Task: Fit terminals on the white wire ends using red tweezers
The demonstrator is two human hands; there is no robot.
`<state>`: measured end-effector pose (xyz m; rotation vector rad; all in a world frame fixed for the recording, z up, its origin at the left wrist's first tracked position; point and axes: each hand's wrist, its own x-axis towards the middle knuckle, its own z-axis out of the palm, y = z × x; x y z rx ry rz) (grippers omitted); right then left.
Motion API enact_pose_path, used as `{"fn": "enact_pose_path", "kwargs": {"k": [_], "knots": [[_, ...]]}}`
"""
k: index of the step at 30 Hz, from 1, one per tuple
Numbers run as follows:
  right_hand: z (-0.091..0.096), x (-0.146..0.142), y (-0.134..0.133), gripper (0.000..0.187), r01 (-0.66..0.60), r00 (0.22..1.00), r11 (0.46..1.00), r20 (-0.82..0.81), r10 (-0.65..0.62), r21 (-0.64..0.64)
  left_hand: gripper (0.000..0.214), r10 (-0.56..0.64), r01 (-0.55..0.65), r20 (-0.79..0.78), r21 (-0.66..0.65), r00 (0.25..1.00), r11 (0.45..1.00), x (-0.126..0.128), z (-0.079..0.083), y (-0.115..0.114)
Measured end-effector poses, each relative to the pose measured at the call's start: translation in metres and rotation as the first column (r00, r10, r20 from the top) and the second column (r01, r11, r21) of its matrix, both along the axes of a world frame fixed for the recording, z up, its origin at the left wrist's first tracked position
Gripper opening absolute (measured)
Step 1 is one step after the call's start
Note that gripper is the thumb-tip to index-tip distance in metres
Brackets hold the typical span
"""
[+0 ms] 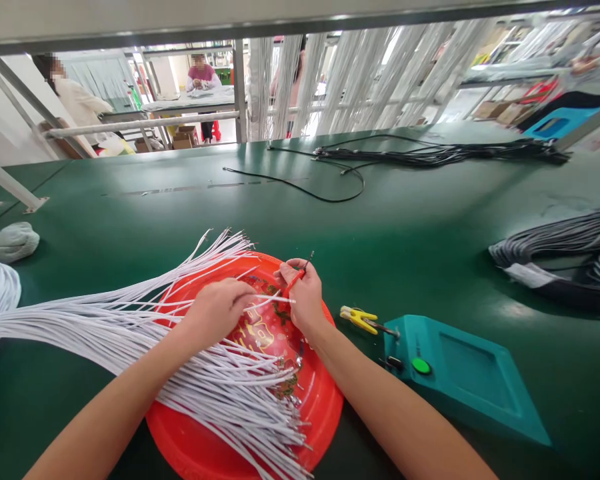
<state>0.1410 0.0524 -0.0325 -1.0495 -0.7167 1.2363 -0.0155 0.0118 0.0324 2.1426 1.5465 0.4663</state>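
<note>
My left hand (219,308) is closed over a thin white wire (275,299) whose end points right, above a red plastic plate (320,400). My right hand (304,290) is closed on a small red-handled tool (295,277) held against that wire's tip. A large fan of white wires (130,313) lies across the plate and off to the left on the green table (405,227). Small metal bits lie in the plate beside the wire ends.
A teal box with a green button (460,373) sits right of the plate, with a yellow-handled clip (360,319) beside it. Black cables (430,155) lie at the back, grey cable bundles (570,257) at right, a white cloth (10,241) at left. People work at benches behind.
</note>
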Motion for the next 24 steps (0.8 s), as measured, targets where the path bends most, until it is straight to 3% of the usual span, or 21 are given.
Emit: {"fn": "enact_pose_path", "kwargs": {"k": [2, 5, 11, 14, 17, 21, 24], "knots": [[0.000, 0.000, 0.001, 0.022, -0.012, 0.999, 1.000, -0.039, 0.011, -0.011, 0.027, -0.047, 0.047, -0.079, -0.003, 0.996, 0.999, 0.008, -0.006, -0.003], [0.001, 0.000, 0.002, 0.023, -0.009, 0.996, 1.000, -0.087, 0.007, -0.029, 0.028, -0.003, 0.002, -0.160, -0.009, 0.987, 1.000, 0.011, -0.014, -0.006], [0.002, 0.003, 0.008, 0.025, 0.029, 0.972, 0.994, -0.227, -0.053, -0.106, 0.023, -0.118, 0.122, 0.034, -0.242, 0.992, 0.963, 0.001, -0.023, -0.017], [0.002, 0.003, 0.009, 0.025, 0.029, 0.966, 0.985, -0.250, -0.072, -0.170, 0.024, 0.066, 0.012, 0.252, -0.296, 0.966, 0.955, -0.001, -0.031, -0.017], [0.005, 0.001, 0.004, 0.026, -0.003, 0.976, 0.996, -0.219, -0.017, -0.091, 0.025, 0.245, -0.155, 0.392, -0.247, 0.887, 0.957, -0.002, -0.038, -0.011], [0.011, -0.002, -0.006, 0.024, -0.110, 0.989, 0.992, -0.094, 0.116, 0.067, 0.026, 0.328, -0.245, 0.487, -0.228, 0.810, 0.942, 0.000, -0.042, -0.007], [0.014, -0.002, -0.012, 0.020, -0.156, 0.987, 0.977, -0.023, 0.161, 0.149, 0.027, 0.334, -0.277, 0.451, -0.189, 0.828, 0.942, 0.001, -0.043, -0.008]]}}
